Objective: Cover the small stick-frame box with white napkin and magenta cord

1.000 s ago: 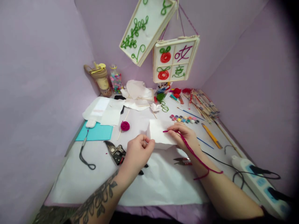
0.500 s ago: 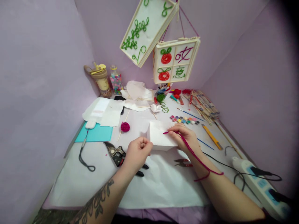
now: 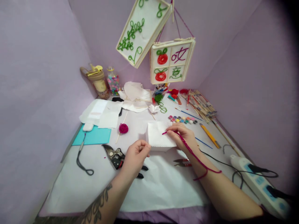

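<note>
One magenta cord [image 3: 192, 154] through the right grip [image 3: 186, 137]

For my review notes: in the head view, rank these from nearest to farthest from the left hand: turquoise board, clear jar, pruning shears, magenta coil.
1. Pruning shears: partly hidden behind the left hand and wrist.
2. Magenta coil: ahead, slightly left.
3. Turquoise board: farther left.
4. Clear jar: far back, left.

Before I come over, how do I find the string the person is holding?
On the white-covered table, find the white box. At its side, the right hand pinches a magenta string trailing along the forearm. Unlike the wound magenta yarn nearby, it lies loose and unwound.
</note>
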`<state>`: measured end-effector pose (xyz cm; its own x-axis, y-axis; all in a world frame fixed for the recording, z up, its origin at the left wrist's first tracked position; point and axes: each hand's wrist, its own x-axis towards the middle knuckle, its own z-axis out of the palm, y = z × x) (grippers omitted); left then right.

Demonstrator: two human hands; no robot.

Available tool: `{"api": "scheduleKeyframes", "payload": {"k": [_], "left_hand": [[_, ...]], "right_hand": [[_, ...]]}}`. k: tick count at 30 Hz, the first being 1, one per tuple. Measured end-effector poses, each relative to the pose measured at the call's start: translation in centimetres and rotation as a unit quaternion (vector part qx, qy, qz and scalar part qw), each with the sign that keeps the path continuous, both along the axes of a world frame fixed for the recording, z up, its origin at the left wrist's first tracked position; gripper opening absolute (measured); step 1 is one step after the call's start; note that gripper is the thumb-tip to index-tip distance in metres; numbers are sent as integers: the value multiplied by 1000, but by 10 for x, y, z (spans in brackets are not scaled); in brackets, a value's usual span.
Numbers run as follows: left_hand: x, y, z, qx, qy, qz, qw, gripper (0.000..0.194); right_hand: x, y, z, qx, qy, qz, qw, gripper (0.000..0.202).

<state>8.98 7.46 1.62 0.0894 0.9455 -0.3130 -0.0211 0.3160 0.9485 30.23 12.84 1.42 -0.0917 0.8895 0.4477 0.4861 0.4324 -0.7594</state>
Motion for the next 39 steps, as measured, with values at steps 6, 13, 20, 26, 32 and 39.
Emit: {"api": "scheduleKeyframes", "payload": {"k": [6, 13, 20, 26, 32, 39], "left_hand": [[0, -3, -2, 21, 25, -7, 999, 27], [-10, 17, 14, 102, 164, 26, 981, 23], [-5, 72, 26, 141, 309, 2, 941, 26], [1, 77, 27, 138, 311, -16, 940, 21], [-2, 74, 24, 135, 292, -11, 947, 13], [0, 75, 23, 134, 295, 1, 946, 18]], "right_hand": [[2, 2, -7, 11, 10, -2, 1000, 9], [3, 2, -6, -5, 5, -4, 1000, 12], [5, 1, -4, 13, 2, 2, 1000, 11], [4, -1, 1, 26, -5, 11, 1000, 12], [2, -1, 4, 25, -3, 16, 1000, 11], [1, 0, 1, 21, 4, 20, 1000, 12]]}}
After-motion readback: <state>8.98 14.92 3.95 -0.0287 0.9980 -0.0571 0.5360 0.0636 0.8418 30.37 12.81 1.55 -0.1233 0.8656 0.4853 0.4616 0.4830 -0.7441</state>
